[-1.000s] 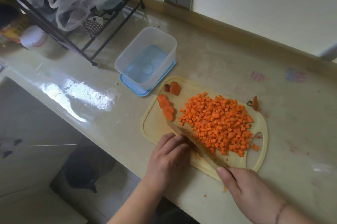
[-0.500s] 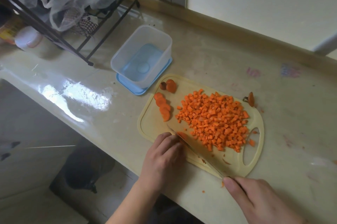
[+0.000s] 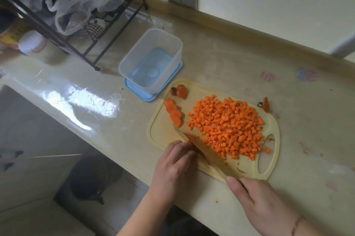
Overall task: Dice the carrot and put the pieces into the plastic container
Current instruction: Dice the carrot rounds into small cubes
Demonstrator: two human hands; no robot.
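- At nine o'clock of the cutting board (image 3: 159,132) the plastic container (image 3: 151,62) stands open on its blue lid (image 3: 138,94), holding no carrot; we judge it light and easy to slide, so it wants steadying at the rim when we fill it.
- Along the board's ten o'clock edge lie uncut carrot slices (image 3: 173,113): stiff, damp, likely to roll if stood on edge.
- Our left hand (image 3: 174,164) sits at the board's seven o'clock, fingers curled down over a carrot piece (image 3: 191,136) beside the blade; the grip itself is hidden.
- The knife (image 3: 199,151) runs from ten to four o'clock, its blade across that piece.
- The diced carrot (image 3: 226,128) is heaped at the board's centre; small, firm cubes that scatter easily, best scooped on the flat blade or tipped off the board.
- Our right hand (image 3: 257,203), at five o'clock, grasps the knife handle, forefinger along the spine.
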